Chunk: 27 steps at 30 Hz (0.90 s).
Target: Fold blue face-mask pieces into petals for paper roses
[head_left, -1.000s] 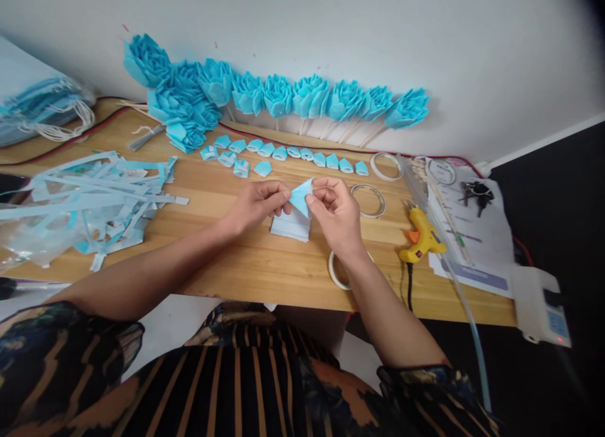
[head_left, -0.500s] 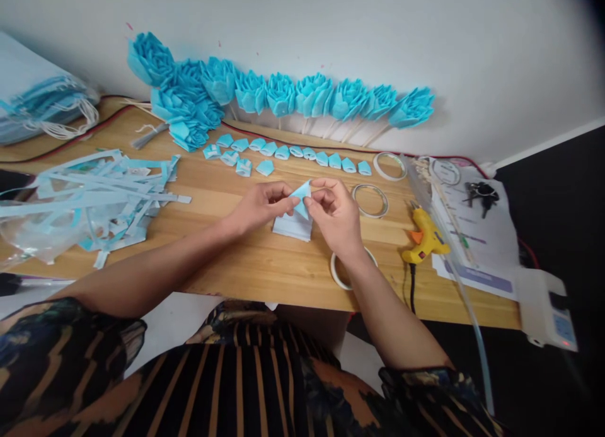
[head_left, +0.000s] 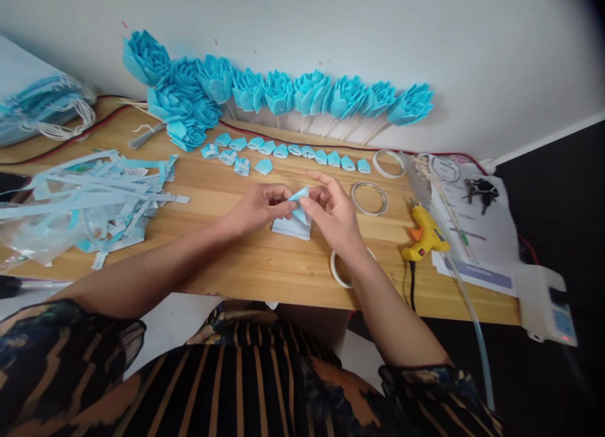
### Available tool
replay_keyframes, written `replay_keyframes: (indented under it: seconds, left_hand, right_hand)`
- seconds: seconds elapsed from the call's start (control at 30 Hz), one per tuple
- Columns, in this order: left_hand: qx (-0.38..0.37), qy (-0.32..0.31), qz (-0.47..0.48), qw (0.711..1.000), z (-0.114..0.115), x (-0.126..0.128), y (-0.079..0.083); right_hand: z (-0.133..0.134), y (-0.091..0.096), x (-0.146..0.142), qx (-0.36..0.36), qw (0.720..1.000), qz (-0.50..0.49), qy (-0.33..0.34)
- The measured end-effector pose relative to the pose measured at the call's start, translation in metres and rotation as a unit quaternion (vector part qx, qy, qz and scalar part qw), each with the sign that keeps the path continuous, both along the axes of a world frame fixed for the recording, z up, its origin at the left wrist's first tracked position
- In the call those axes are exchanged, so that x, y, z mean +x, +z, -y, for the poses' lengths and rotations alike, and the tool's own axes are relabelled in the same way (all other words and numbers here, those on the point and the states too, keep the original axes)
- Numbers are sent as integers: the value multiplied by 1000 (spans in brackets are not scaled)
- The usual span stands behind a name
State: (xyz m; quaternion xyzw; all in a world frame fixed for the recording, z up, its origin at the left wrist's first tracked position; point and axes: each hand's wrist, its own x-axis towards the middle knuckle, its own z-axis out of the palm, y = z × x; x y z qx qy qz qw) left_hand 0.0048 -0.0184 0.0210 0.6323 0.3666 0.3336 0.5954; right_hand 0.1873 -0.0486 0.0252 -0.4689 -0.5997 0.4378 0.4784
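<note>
Between my two hands is a small light-blue fabric piece [head_left: 299, 205], folded to a point at the top. My left hand [head_left: 265, 209] pinches its left side between thumb and fingers. On the right side, the thumb and a finger of my right hand [head_left: 333, 213] close on it, with another finger raised. Just below lies a stack of pale cut pieces [head_left: 293, 229], partly covered by the held one. Several finished-looking folded blue petals [head_left: 263, 166] lie in rows behind my hands.
Blue flowers on sticks [head_left: 312, 93] lean along the wall. Fabric strips [head_left: 108, 197] heap at the left, near a bag of face masks [head_left: 45, 109]. Tape rolls [head_left: 369, 198], a yellow glue gun [head_left: 424, 235], keys [head_left: 481, 192] and papers [head_left: 496, 235] lie to the right.
The tip of the folded piece has dropped slightly. My right index finger has lifted off its top, while my left hand keeps its pinch.
</note>
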Motion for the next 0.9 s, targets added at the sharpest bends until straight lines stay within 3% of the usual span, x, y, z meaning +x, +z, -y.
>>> replay_keyframes:
  seconds: [0.33, 0.53, 0.9]
  left_hand:
    - [17, -11, -18, 1000, 1, -1, -1]
    - [19, 14, 6, 1000, -1, -1, -5]
    - [10, 0, 3, 1000, -1, -1, 2]
  right_hand:
    - [-2, 0, 2, -11, 999, -42, -11]
    - [-1, 0, 1, -28, 999, -19, 29]
    - [0, 2, 0, -16, 1000, -2, 9]
